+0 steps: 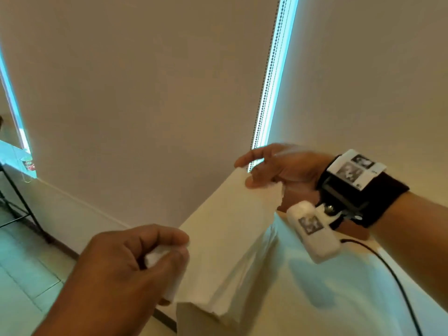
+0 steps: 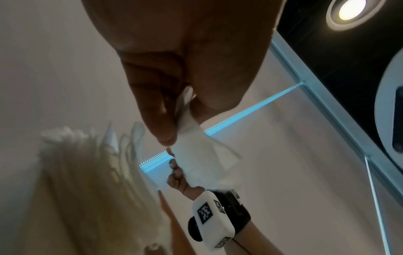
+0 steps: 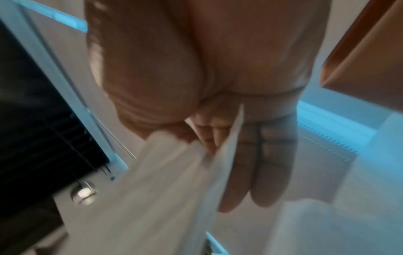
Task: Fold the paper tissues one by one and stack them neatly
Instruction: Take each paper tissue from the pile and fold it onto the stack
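At the far left of the head view, a dark metal stand [image 1: 17,204] sits on the tiled floor [image 1: 26,267] beside a plain blind [image 1: 145,93]. Next comes the left hand [image 1: 126,267], its grip curled tight, thumb and forefinger pinching one end of a paper tissue [image 1: 223,229]; the left wrist view shows the tissue bunched there between thumb and fingers [image 2: 157,110]. The tissue is held up in the air, stretched slantwise between both hands, above a white-covered bench [image 1: 351,287]. On the right, the right hand [image 1: 286,173] pinches the tissue's upper corner between thumb and forefinger, the other fingers [image 3: 261,172] lying straight and loose beside the sheet. A wrist camera unit [image 1: 312,234] hangs under that wrist, with a black cable [image 1: 397,282] trailing over the bench.

The tissue looks very light, limp and easily torn or creased; its edge by the right hand is already ragged. It would best be held by opposite corners with gentle tension, then laid flat before creasing. A hard pull would likely rip it.
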Available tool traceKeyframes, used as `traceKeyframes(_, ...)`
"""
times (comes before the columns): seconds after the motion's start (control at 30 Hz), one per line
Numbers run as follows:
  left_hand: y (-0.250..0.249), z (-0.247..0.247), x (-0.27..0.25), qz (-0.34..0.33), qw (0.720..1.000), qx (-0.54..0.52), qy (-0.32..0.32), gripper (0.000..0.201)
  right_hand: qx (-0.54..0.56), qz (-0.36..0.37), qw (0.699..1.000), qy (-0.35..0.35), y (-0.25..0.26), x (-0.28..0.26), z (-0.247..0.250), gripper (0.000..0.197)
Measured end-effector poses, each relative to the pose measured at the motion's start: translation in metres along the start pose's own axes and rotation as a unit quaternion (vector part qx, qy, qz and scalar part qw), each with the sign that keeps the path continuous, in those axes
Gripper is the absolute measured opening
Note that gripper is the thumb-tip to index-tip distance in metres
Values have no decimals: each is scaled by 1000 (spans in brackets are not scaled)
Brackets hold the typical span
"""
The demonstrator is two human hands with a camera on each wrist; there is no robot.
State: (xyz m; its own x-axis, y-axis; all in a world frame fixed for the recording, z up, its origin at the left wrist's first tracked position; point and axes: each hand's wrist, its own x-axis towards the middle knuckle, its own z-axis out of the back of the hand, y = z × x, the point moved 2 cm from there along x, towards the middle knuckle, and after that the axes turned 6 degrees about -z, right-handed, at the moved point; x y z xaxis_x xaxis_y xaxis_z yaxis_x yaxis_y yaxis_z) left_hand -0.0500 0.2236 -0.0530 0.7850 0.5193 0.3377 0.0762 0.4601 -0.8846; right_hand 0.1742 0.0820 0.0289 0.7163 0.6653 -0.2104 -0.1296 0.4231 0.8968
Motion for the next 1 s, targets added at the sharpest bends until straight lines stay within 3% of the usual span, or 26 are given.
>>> traceKeyframes(0.07,1,-9,-2,1,997,76,28,24,-104,-32,994,-32,-16,13,-9,33)
traceKeyframes(0.2,-5,-22,3,-29,964,257,64,8,-301,-47,949,-78,-28,34,-19,33)
traceKeyframes(0.3,-5,-27,4,-33,943,319,90,21,-375,-42,922,-92,-28,41,-24,34)
traceKeyframes(0.5,3,-25,5,-30,927,355,113,19,-492,-104,861,-81,-42,53,-24,43)
traceKeyframes(0.63,0,-23,7,-37,923,363,123,20,-421,-151,887,-116,-48,51,-4,43)
traceKeyframes(0.77,-20,-22,10,-74,911,390,112,18,-317,-132,924,-169,-40,17,23,33)
traceKeyframes(0.9,-83,-41,14,-233,885,389,107,24,-311,-63,922,-220,-19,-62,52,24)
traceKeyframes(1.0,-127,-82,3,-325,847,363,215,25,-340,-49,905,-252,-15,-132,70,23)
